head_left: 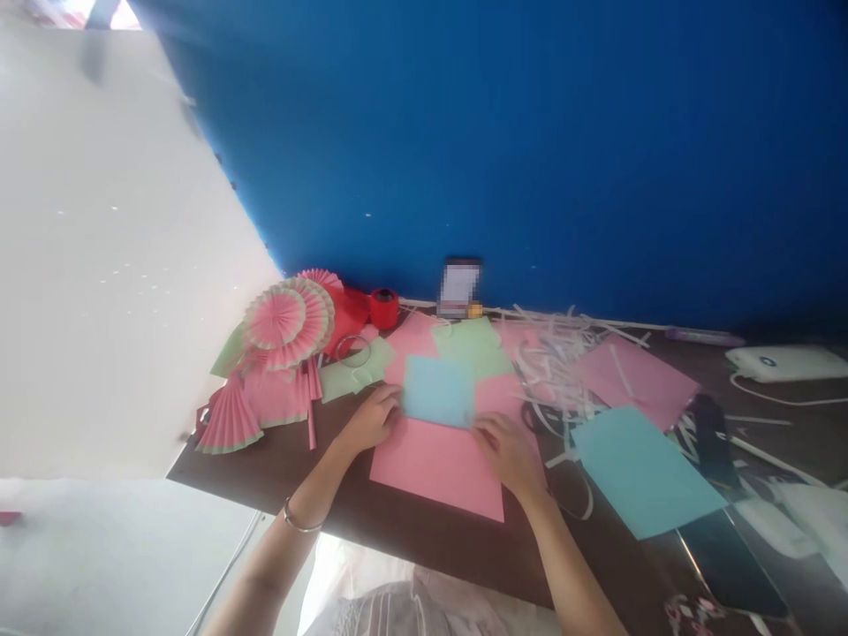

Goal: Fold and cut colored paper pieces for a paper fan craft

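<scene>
Fingers of both hands — left (379, 417), right (507, 450) — pinching flat blue paper (438, 391) edges.

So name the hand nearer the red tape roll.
Left. The left hand is in front of the red tape roll; the right hand is farther off, in front and to its right.

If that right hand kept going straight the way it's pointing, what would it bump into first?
Most likely the small blue sheet: the fingers of the right hand point at its near right corner and seem to be at its edge already, though exact contact is hard to judge.
</scene>
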